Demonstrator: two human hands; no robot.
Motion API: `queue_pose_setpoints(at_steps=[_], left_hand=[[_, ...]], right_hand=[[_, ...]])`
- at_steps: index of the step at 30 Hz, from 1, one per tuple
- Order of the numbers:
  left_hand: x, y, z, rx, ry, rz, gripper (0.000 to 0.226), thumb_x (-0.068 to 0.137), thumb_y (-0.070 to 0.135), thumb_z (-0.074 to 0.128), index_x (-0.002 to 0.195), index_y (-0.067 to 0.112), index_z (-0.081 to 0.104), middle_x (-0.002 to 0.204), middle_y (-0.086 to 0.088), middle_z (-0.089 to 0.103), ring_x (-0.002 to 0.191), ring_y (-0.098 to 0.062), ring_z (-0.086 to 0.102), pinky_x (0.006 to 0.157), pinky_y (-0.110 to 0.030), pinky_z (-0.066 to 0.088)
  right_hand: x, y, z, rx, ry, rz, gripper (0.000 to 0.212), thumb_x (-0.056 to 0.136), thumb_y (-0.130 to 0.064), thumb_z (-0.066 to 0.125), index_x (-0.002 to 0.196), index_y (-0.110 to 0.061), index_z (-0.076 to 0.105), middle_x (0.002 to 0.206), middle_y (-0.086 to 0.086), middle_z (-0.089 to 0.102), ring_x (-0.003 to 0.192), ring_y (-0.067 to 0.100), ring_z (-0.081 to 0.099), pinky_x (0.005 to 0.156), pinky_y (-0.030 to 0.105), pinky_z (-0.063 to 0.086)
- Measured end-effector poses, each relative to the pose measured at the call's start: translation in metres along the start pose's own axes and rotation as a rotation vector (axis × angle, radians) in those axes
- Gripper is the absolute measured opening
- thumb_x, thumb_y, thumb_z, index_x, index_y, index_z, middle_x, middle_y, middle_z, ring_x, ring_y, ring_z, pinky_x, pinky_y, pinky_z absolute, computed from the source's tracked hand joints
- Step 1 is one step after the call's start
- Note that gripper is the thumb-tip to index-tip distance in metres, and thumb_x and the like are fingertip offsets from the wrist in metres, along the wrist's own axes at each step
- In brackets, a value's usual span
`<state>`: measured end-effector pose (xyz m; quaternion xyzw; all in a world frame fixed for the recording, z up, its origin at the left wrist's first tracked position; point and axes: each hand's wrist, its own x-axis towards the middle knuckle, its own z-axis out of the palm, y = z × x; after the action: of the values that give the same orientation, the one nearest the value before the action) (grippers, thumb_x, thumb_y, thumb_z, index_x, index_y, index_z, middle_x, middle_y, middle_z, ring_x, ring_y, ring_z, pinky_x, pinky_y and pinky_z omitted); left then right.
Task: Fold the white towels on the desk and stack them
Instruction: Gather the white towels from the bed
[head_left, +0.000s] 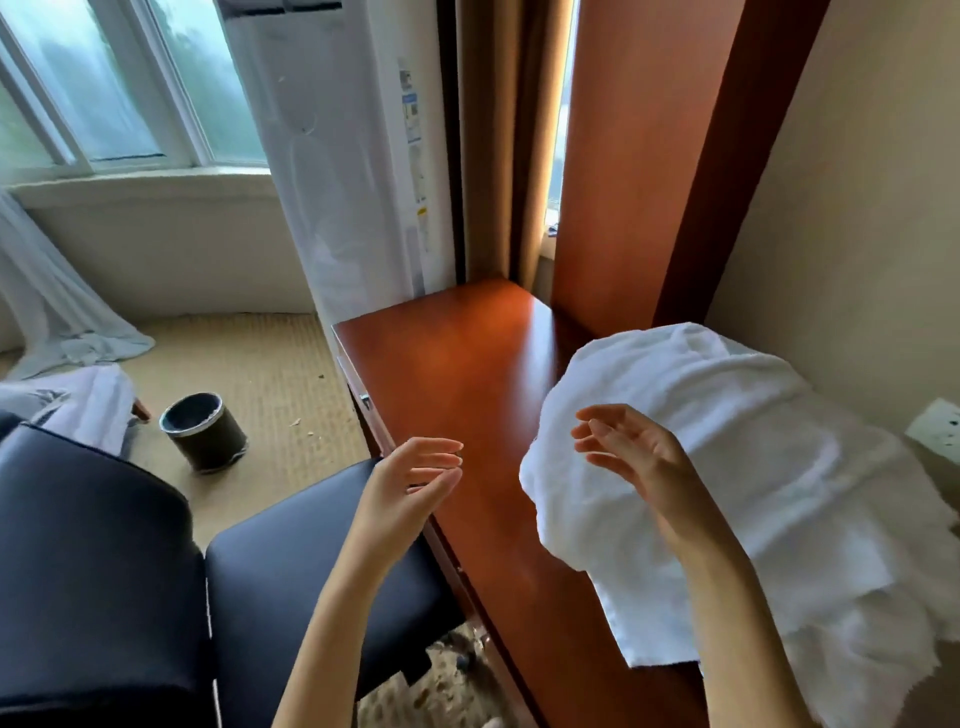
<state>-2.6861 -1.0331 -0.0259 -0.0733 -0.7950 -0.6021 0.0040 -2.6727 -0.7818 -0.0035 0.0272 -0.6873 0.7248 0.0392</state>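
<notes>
Nothing is held: the left hand (415, 480) and right hand (631, 454) hover with grips spread. The towels (727, 467) lie unfolded on the desk (457, 374). An edge must be pinched first.

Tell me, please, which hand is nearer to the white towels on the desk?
Right. The right hand is raised over the left edge of the white towels; the left hand is raised beside the desk edge, above the dark chair, clear of them.

The head camera is looking down and forward from close above the desk (467, 374). The window (130, 93) is sitting at ten o'clock.
</notes>
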Motion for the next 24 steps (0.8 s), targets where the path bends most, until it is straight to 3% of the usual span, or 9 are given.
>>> queue_pose_setpoints(at_steps=[5,13,17,21,24], left_hand=[[0.094,0.025,-0.002,0.01,-0.118,0.101,0.023,0.085,0.015,0.071,0.105,0.025,0.068,0.099,0.009,0.073,0.091,-0.004,0.068,0.078,-0.018,0.053],[0.172,0.052,0.066,-0.026,-0.413,0.169,0.024,0.087,0.007,0.069,0.101,0.026,0.066,0.1,0.012,0.07,0.088,0.001,0.067,0.073,-0.013,0.051],[0.193,0.064,0.11,0.002,-0.533,0.192,0.029,0.084,0.008,0.072,0.107,0.024,0.063,0.11,0.009,0.065,0.098,-0.011,0.064,0.078,-0.017,0.05],[0.209,0.07,0.148,0.053,-0.622,0.268,0.045,0.081,0.013,0.077,0.119,0.026,0.056,0.125,0.007,0.055,0.111,-0.013,0.054,0.092,-0.032,0.048],[0.226,0.073,0.182,0.079,-0.65,0.393,0.049,0.079,0.021,0.078,0.121,0.033,0.055,0.119,0.017,0.052,0.116,-0.007,0.047,0.095,-0.022,0.04]], right_hand=[[0.047,-0.017,-0.007,-0.023,0.149,-0.042,0.024,0.085,-0.029,0.059,0.103,-0.017,0.069,0.096,0.003,0.074,0.093,0.015,0.07,0.085,0.022,0.054],[0.052,-0.03,-0.053,-0.033,0.441,-0.033,0.016,0.092,-0.02,0.057,0.099,-0.02,0.071,0.092,-0.002,0.073,0.089,0.012,0.068,0.082,0.019,0.052],[0.039,-0.034,-0.078,-0.01,0.655,-0.025,0.012,0.09,-0.019,0.059,0.091,-0.021,0.071,0.085,-0.004,0.072,0.084,0.008,0.067,0.077,0.017,0.049],[0.028,-0.032,-0.095,-0.016,0.776,-0.019,0.011,0.09,-0.018,0.06,0.094,-0.019,0.069,0.086,-0.004,0.073,0.084,0.007,0.066,0.079,0.019,0.049],[0.026,-0.024,-0.108,-0.017,0.886,-0.012,0.015,0.095,-0.011,0.056,0.094,-0.019,0.069,0.085,-0.004,0.072,0.084,0.009,0.066,0.079,0.02,0.049]])
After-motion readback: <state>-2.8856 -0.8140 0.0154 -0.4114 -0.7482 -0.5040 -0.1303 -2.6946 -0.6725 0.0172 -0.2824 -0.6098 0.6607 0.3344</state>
